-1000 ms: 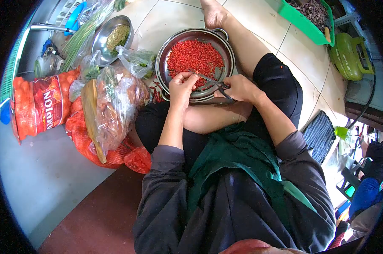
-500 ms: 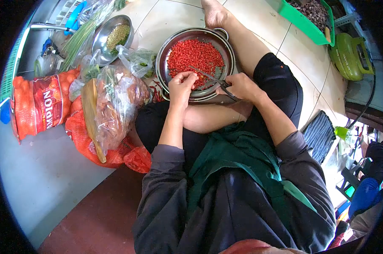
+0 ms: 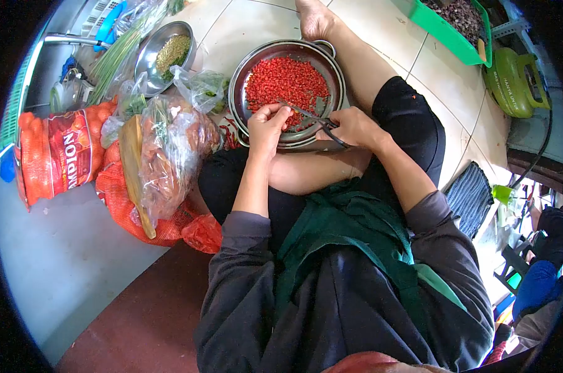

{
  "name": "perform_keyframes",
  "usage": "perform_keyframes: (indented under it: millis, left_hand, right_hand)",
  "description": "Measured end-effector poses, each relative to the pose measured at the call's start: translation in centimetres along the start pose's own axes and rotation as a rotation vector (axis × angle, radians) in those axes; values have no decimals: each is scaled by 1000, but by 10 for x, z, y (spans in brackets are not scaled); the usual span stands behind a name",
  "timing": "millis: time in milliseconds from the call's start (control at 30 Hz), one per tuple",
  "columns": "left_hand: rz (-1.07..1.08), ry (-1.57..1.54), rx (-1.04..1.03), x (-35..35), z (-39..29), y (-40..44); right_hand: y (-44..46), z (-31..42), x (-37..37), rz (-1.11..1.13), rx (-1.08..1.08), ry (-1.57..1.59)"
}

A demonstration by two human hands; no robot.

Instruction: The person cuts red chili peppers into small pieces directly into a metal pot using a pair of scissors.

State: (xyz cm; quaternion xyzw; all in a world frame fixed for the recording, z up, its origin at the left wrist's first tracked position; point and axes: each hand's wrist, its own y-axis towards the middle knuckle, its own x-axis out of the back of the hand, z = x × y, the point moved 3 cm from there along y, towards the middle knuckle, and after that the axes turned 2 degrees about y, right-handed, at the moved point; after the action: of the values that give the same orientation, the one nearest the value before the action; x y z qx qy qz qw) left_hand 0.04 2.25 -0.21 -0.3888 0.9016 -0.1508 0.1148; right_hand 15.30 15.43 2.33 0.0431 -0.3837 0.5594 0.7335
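Note:
A metal pot [image 3: 234, 84] with two loop handles holds a heap of small red chili pieces [image 3: 287, 81]. Over its near side my left hand [image 3: 267, 124] is closed in a pinch; what the fingertips hold is too small to make out. My right hand [image 3: 358, 128] grips dark scissors [image 3: 309, 115] by the handles, and their blades point left, close to my left fingertips. A few whole red chilies [image 3: 230, 135] lie beside the pot at its left.
A metal bowl [image 3: 191, 45] with chopped greens stands at the upper left, near plastic bags [image 3: 197, 84]. Red net sacks [image 3: 36, 158] and a wooden board [image 3: 131, 168] lie left. A green crate [image 3: 446, 28] and gas cylinder [image 3: 505, 93] stand right.
The scissors' blades have shifted slightly and their angle is a little flatter, nearer my left fingertips. Both hands remain almost in place over the pot.

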Motion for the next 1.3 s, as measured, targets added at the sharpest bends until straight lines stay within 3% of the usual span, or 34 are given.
perform_keyframes:
  millis: [367, 767, 967, 1300]
  left_hand:
    - [-23, -40, 13, 4, 0, 2]
    - [-25, -53, 17, 3, 0, 1]
    - [-22, -78, 7, 5, 4, 3]
    - [-7, -86, 13, 1, 1, 1]
  right_hand:
    - [-2, 2, -1, 62, -3, 98]
    - [0, -1, 0, -18, -19, 122]
    - [0, -3, -5, 77, -33, 122]
    - [0, 0, 0, -33, 16, 2]
